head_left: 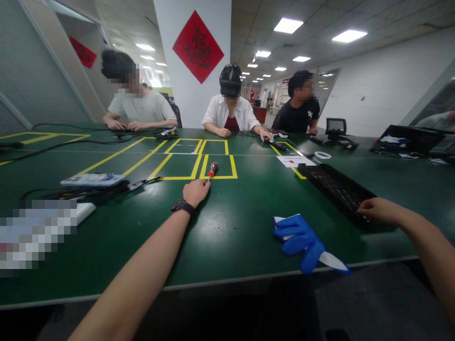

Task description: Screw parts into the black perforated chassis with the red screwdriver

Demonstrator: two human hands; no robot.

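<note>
My left hand (196,192), with a dark watch on the wrist, is closed around the shaft end of a screwdriver (213,169). Its red-and-dark handle points away from me, over a yellow-taped square. On the right, my right hand (378,210) reaches over the near end of a long black tray (336,187). Its fingers are pinched together inside the tray, and what they hold, if anything, is too small to make out. Small light specks show along the tray's floor. Between my arms lies a blue-and-white work glove (302,239), near the table edge.
Yellow tape (234,166) marks boxes on the green table (241,222). A phone-like device (93,179) and cables lie left. A white paper (295,161) and tape roll (323,155) sit beyond the tray. Three people sit opposite; the middle person's hand (266,136) touches a dark tool.
</note>
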